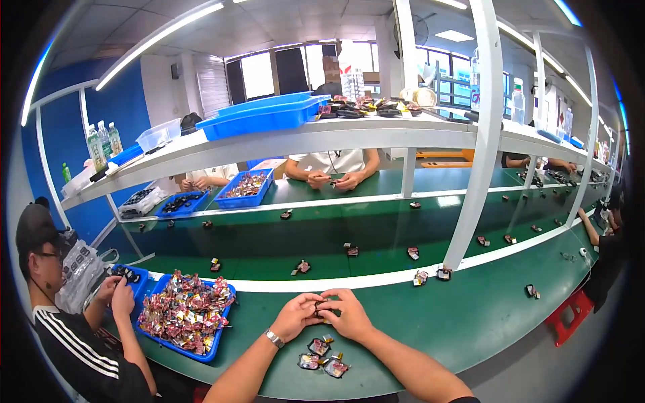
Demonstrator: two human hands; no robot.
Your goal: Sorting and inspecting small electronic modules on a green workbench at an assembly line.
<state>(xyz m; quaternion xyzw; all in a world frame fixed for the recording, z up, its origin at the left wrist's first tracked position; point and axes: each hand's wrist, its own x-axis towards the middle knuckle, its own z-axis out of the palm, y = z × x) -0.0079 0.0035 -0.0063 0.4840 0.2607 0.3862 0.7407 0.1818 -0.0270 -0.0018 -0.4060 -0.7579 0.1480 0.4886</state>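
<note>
My left hand (296,318), with a metal-banded watch (275,338) on its wrist, and my right hand (349,317) meet over the green work surface. Their fingers are closed around a small dark electronic part (318,307), mostly hidden between them. Just below lie three small black-cased parts with reddish circuit boards and yellow tabs: one (319,346) closest to my hands, one (309,362) on the left, one (336,368) on the right. Left of my left hand, a blue tray (213,350) is heaped with reddish circuit pieces (185,310).
Similar parts (303,266) are spread along the green conveyor belt (269,245) ahead. A white post (470,161) rises at right, supporting a shelf (289,141) with blue trays (262,115). A co-worker (60,316) sits at left, another (332,171) opposite. A red stool (570,317) stands at right.
</note>
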